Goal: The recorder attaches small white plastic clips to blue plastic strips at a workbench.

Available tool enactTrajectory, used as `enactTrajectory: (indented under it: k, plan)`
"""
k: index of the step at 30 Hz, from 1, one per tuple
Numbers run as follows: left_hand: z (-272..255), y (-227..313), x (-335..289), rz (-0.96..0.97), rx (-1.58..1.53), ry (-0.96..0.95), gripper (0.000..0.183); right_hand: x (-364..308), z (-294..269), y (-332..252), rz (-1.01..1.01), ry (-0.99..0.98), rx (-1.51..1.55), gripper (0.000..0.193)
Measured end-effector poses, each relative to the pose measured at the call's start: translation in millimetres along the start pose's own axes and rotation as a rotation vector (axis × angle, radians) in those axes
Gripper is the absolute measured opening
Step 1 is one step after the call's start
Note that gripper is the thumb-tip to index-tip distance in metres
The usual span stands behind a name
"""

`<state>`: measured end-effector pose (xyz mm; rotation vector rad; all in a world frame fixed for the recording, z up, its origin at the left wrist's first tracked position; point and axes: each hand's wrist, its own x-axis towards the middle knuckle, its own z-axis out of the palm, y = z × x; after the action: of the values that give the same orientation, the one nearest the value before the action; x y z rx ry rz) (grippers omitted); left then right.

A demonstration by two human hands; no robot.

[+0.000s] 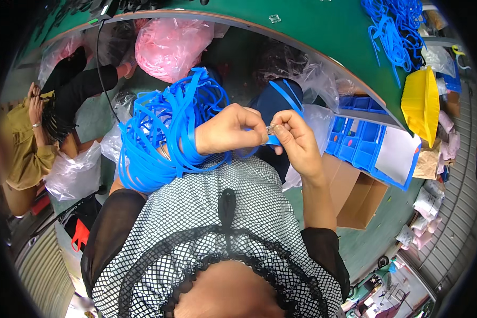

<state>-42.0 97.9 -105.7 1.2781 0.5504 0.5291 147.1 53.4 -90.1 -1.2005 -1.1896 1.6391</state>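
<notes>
Many long blue plastic straps [153,114] hang looped around my left forearm in a thick bundle. My left hand [232,130] is closed, its thumb and forefinger pinching at a small clear piece [271,129]. My right hand [297,142] meets it from the other side, thumb and fingers pressed on the same clear piece and a blue strap end [273,140]. Fingers partly cover both, so I cannot tell how they join. Another blue strap [287,98] lies across my dark-clothed leg, just beyond the hands.
A green table [302,32] curves across the far side, with a blue strap heap [395,40] and a yellow bin [420,106]. Blue compartment trays [363,140] and a cardboard box [358,199] stand right. A pink-filled bag [169,47] lies under the table. Another person [29,138] sits left.
</notes>
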Motion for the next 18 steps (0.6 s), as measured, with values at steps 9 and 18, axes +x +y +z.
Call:
enactTrajectory:
  k: [9, 18]
  plan:
    - [2, -3, -2, -0.039, 0.067, -0.043, 0.010, -7, -7, -3, 0.134, -0.114, 0.039, 0.008]
    - [2, -6, -3, 0.004, -0.100, -0.097, 0.011, -4, -16, 2, 0.159, -0.288, 0.163, 0.010]
